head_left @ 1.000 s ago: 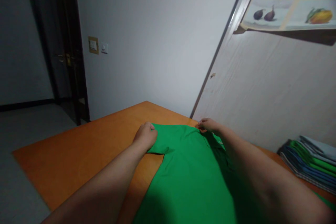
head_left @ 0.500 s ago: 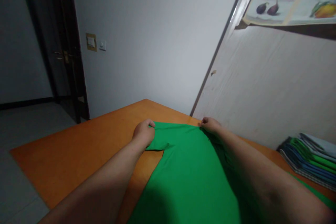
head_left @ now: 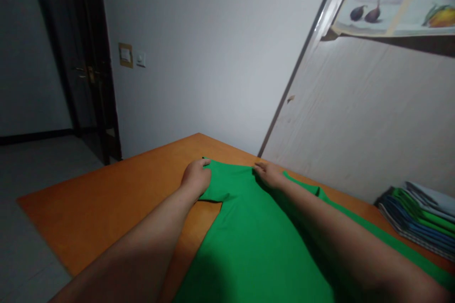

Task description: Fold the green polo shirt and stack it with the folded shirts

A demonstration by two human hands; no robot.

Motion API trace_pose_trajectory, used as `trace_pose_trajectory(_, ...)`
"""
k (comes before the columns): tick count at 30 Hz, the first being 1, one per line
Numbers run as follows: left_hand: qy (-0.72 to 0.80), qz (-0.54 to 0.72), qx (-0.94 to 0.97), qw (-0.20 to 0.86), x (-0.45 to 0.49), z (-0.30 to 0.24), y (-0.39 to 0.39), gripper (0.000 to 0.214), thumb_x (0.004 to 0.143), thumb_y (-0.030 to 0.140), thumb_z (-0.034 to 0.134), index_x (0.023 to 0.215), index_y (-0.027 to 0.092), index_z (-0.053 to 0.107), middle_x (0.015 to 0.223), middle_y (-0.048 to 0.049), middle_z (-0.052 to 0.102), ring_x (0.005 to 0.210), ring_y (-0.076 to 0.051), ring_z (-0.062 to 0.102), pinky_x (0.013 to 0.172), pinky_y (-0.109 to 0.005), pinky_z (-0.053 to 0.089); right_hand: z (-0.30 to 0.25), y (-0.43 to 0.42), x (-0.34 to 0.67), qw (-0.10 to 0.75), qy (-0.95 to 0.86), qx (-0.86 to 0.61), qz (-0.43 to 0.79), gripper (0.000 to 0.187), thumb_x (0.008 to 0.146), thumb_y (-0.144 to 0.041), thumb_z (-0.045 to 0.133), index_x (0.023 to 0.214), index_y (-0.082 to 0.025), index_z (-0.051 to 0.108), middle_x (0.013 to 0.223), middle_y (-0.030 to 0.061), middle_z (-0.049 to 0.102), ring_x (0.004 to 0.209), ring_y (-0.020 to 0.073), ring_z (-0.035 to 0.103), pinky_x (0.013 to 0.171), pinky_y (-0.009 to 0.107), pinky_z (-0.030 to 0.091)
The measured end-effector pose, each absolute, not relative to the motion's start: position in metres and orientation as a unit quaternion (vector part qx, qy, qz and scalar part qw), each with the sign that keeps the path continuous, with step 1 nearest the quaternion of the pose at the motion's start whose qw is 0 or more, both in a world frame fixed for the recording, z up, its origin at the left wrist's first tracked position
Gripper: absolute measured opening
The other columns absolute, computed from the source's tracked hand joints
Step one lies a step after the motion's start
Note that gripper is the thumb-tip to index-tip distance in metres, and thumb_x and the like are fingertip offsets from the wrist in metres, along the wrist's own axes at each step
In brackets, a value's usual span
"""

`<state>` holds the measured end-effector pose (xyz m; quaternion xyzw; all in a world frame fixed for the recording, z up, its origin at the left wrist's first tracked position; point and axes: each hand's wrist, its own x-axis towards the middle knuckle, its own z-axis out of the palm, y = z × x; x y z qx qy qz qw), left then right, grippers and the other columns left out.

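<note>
A green shirt (head_left: pixel 249 241) lies spread on an orange wooden table (head_left: pixel 117 199). My left hand (head_left: pixel 195 177) is closed on the shirt's left sleeve edge at the far end, thumb on top. My right hand (head_left: pixel 268 173) rests on the far edge of the shirt a little to the right, fingers together and pressed flat on the fabric. Both forearms stretch over the shirt from the near side.
A stack of folded clothes (head_left: pixel 415 215) in green, blue and grey sits at the table's right end against a pale wall panel (head_left: pixel 355 128). A dark door (head_left: pixel 88 66) and wall switches (head_left: pixel 131 56) are at the far left. The table's far corner (head_left: pixel 199 136) is near the wall.
My right hand has slid left along the shirt's far edge, closer to my left hand. The fabric there now lies flatter, and the right sleeve shows beside my forearm.
</note>
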<state>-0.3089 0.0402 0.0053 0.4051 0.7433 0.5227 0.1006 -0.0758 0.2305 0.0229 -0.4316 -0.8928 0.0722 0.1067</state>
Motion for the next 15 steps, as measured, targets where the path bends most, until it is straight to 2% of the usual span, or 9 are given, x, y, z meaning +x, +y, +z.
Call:
trace_pose_trajectory(4,0.733,0.535,0.412,0.077,-0.309,0.011,0.039,0.046,0.077,0.007,0.058,0.118,0.019,0.074,0.13,-0.0088,0.071,0.122,-0.023,0.064,0.106,-0.03,0.045,0.005,0.208,-0.09,0.071,-0.909,-0.404,0.069,0.051,0.102,-0.043,0.043,0.144,-0.015,0.053,0.156,0.0155,0.047,0.147,0.0282,0.038,0.119,0.041,0.029)
trace_pose_trajectory(6,0.743,0.534,0.393,0.095,-0.31,0.01,0.039,0.042,0.076,0.009,0.061,0.114,0.019,0.074,0.123,-0.01,0.074,0.116,-0.025,0.067,0.097,-0.03,0.049,0.005,0.202,-0.093,0.07,-0.905,-0.415,0.059,0.052,0.104,-0.044,0.038,0.144,-0.013,0.051,0.156,0.0185,0.045,0.148,0.0302,0.036,0.119,0.045,0.027)
trace_pose_trajectory(9,0.76,0.529,0.356,0.125,-0.31,0.009,0.039,0.037,0.074,0.016,0.068,0.111,0.018,0.071,0.107,-0.0103,0.076,0.1,-0.025,0.07,0.08,-0.028,0.052,0.006,0.189,-0.097,0.073,-0.903,-0.421,0.051,0.059,0.105,-0.051,0.03,0.145,-0.013,0.049,0.156,0.0193,0.044,0.148,0.0297,0.035,0.119,0.043,0.027)
trace_pose_trajectory(12,0.769,0.527,0.331,0.149,-0.31,0.011,0.037,0.035,0.076,0.025,0.069,0.11,0.018,0.066,0.095,-0.0086,0.074,0.085,-0.021,0.069,0.065,-0.025,0.047,0.001,0.173,-0.102,0.051,-0.913,-0.401,0.061,0.074,0.102,-0.063,0.028,0.154,-0.011,0.039,0.164,0.0194,0.031,0.153,0.0313,0.024,0.122,0.045,0.021)
trace_pose_trajectory(15,0.763,0.536,0.305,0.195,-0.309,0.016,0.034,0.029,0.079,0.029,0.067,0.105,0.018,0.063,0.084,-0.0048,0.069,0.07,-0.017,0.065,0.054,-0.023,0.041,-0.001,0.16,-0.106,0.023,-0.913,-0.401,0.077,0.082,0.101,-0.066,0.027,0.16,-0.009,0.027,0.168,0.0204,0.017,0.156,0.0336,0.012,0.123,0.051,0.014)
